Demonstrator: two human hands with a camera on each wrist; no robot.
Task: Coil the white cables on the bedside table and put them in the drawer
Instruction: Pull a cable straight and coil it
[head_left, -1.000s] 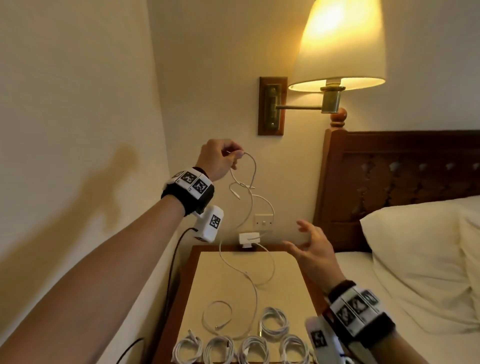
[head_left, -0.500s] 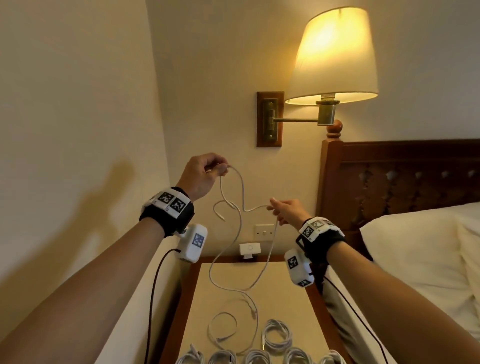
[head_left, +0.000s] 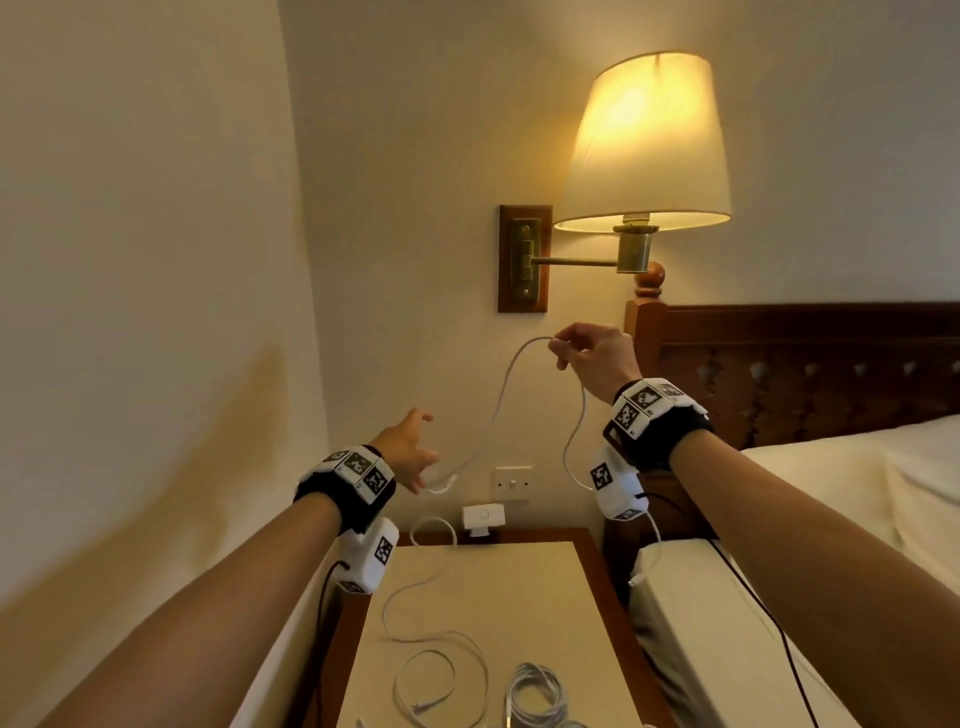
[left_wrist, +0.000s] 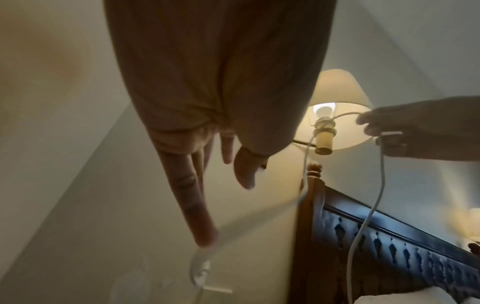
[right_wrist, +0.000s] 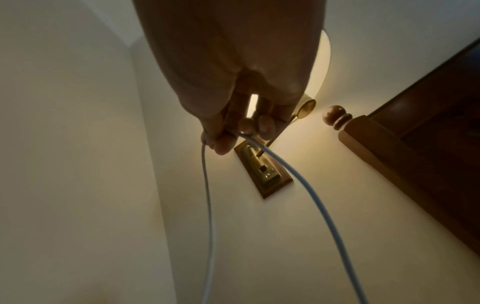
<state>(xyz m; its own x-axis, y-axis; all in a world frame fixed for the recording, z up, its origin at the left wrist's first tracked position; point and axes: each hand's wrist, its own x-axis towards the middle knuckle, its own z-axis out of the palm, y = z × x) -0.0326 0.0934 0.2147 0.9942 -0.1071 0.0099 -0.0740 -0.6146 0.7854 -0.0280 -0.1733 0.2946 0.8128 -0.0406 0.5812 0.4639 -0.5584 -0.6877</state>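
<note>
My right hand (head_left: 563, 351) is raised by the wall and pinches a long white cable (head_left: 501, 400) between thumb and fingertips (right_wrist: 223, 142). Two strands hang from that pinch. One runs down left to a small loop beside my left hand (head_left: 421, 452), which is spread with straight fingers (left_wrist: 197, 216); the blurred strand brushes a fingertip there. The other strand drops past my right wrist, its plug end (head_left: 635, 578) dangling over the bed's edge. The rest of the loose cable (head_left: 415, 587) trails onto the bedside table (head_left: 545, 597). No drawer is in view.
Coiled white cables (head_left: 535, 691) lie at the table's front edge. A white adapter (head_left: 483, 518) sits at the back under a wall switch (head_left: 512, 482). A lit wall lamp (head_left: 644, 150) hangs above, with the wooden headboard (head_left: 805, 364) and bed (head_left: 831, 493) on the right.
My left hand has let go of the cable's top and dropped lower, fingers spread. My right hand has risen with the cable pinched and now holds its highest point.
</note>
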